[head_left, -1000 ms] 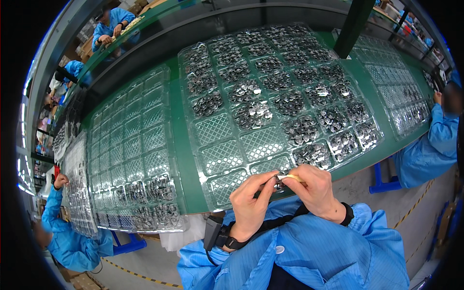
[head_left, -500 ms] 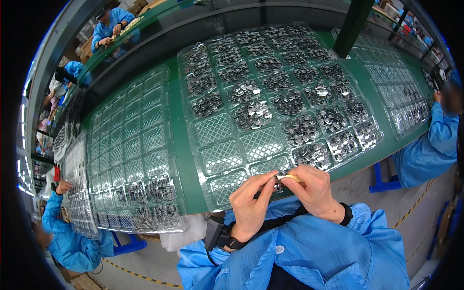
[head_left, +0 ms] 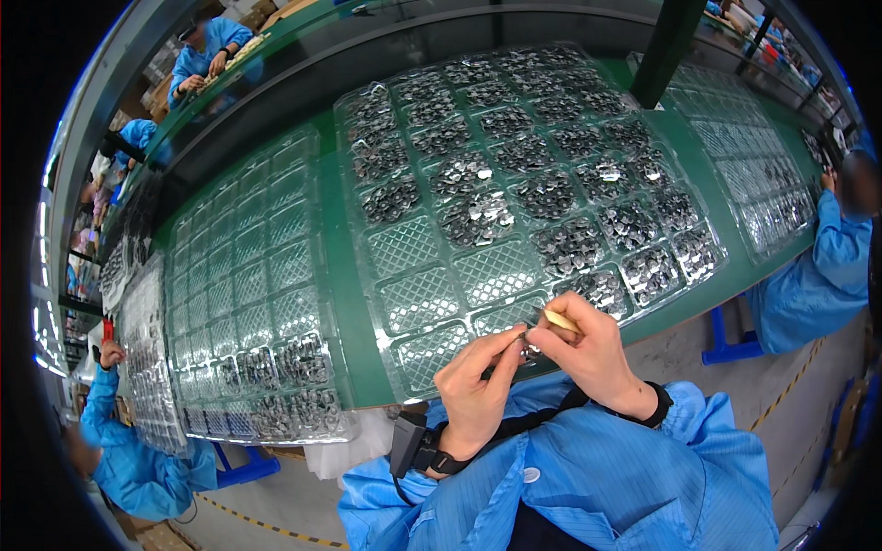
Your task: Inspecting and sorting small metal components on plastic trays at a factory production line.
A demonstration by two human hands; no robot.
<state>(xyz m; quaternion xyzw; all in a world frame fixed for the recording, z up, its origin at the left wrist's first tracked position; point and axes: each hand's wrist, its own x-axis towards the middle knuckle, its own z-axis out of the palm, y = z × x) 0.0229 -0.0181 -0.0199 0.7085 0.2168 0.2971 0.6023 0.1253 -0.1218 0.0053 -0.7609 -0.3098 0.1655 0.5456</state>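
Note:
In front of my body, over the near edge of a clear plastic tray (head_left: 424, 270), my two hands meet at the fingertips. My left hand (head_left: 478, 378) is closed in a pinch on a small dark part (head_left: 525, 336). Thumb and fingers of my right hand (head_left: 597, 358) touch that part from the other side. A short pale yellow stick-like piece (head_left: 561, 320) is gripped in my right hand, its end showing above the knuckles. Fingers partly cover the dark part, so its exact kind cannot be made out. Heaps of similar small dark parts (head_left: 570, 246) fill many tray compartments.
A second clear tray (head_left: 248, 275), partly filled, lies left on the green table (head_left: 354, 340). Another tray (head_left: 749, 156) lies right. A dark post (head_left: 669, 55) rises behind. Co-workers in blue sit at left (head_left: 138, 464) and right (head_left: 808, 285); another works across the table.
My right hand has shifted slightly up and turned, and the yellow piece now points up and left from its fingers. My left hand has hardly moved.

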